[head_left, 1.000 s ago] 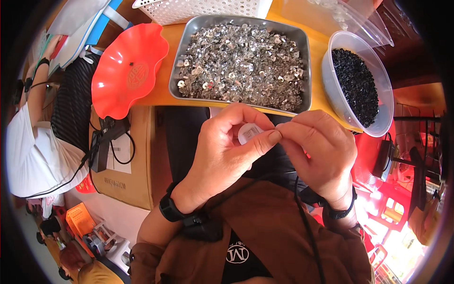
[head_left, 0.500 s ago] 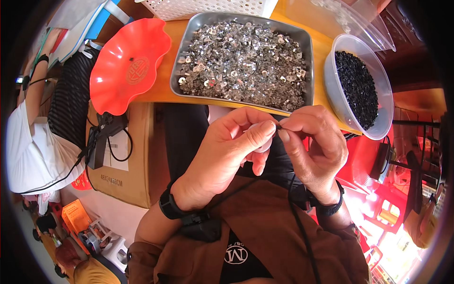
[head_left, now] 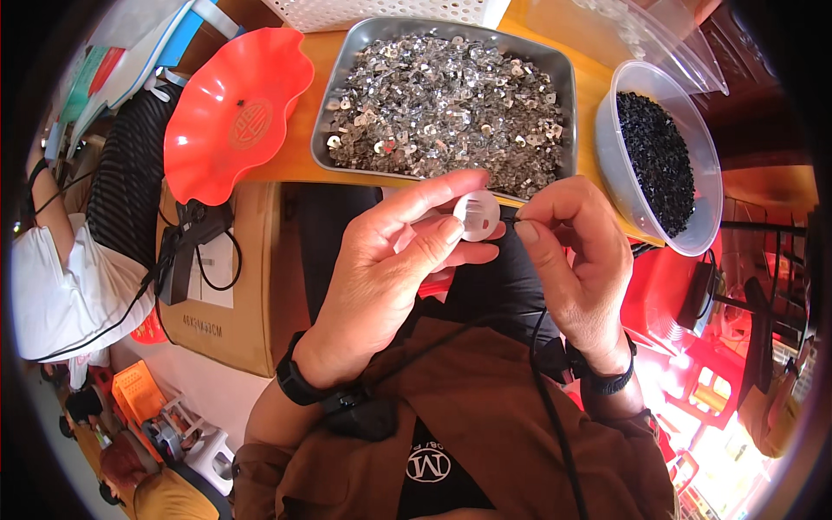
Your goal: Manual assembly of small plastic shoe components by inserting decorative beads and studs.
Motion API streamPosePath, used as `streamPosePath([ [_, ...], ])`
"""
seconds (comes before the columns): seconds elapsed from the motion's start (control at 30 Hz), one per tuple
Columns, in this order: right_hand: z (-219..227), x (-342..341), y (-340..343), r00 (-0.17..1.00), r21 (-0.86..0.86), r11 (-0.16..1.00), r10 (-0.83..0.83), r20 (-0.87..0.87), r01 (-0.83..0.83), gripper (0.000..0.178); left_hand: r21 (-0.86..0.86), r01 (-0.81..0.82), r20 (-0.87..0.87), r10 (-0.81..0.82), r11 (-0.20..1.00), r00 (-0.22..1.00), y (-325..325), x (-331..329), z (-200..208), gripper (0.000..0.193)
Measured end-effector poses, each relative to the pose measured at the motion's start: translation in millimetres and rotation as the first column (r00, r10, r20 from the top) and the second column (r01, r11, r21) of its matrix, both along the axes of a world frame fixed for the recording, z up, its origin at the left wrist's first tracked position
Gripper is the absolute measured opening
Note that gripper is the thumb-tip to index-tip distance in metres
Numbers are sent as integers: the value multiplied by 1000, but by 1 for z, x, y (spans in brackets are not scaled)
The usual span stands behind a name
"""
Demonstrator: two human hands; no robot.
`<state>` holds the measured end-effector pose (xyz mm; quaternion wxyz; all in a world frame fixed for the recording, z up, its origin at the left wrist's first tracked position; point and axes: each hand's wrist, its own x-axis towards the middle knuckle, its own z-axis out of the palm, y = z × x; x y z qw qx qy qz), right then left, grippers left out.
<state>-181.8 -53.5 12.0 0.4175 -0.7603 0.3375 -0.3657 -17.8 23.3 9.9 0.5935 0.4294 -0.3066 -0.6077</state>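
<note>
My left hand (head_left: 390, 247) holds a round, whitish translucent disc (head_left: 477, 217) between thumb and fingers; a small reddish spot shows low on its face. To its right, my right hand (head_left: 579, 260) pinches a tiny dark piece (head_left: 511, 218) between thumb and forefinger, too small to name. Both hands are above my lap, just off the table's near edge. Beyond them stands a grey metal tray (head_left: 325, 139) heaped with small shiny metal pieces (head_left: 451, 104). At the right, a clear plastic tub (head_left: 712, 178) contains many small black pieces (head_left: 652, 160).
A red wavy-rimmed dish (head_left: 208, 113) overhangs the table's left end. Below it are a cardboard box (head_left: 225, 334) and a black power adapter (head_left: 182, 264) with cables. A white perforated basket (head_left: 390, 12) stands behind the tray. Another person's white sleeve (head_left: 74, 286) shows far left.
My hands have drawn apart, the left shifting slightly left. The disc, mostly covered by fingers before, now faces up in view. The other person's arm at far left has moved lower.
</note>
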Motion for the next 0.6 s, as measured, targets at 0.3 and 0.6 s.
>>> streamPosePath([
  [0.3, 3, 9, -1, 998, -310, 950, 15, -54, -31, 13, 9, -7, 46, 6, 1000, 999, 1, -1, 0, 28],
  [0.6, 8, 11, 1, 991, -338, 939, 18, -129, -61, 15, -72, -23, 51, 27, 997, 998, 1, -2, -4, 26],
])
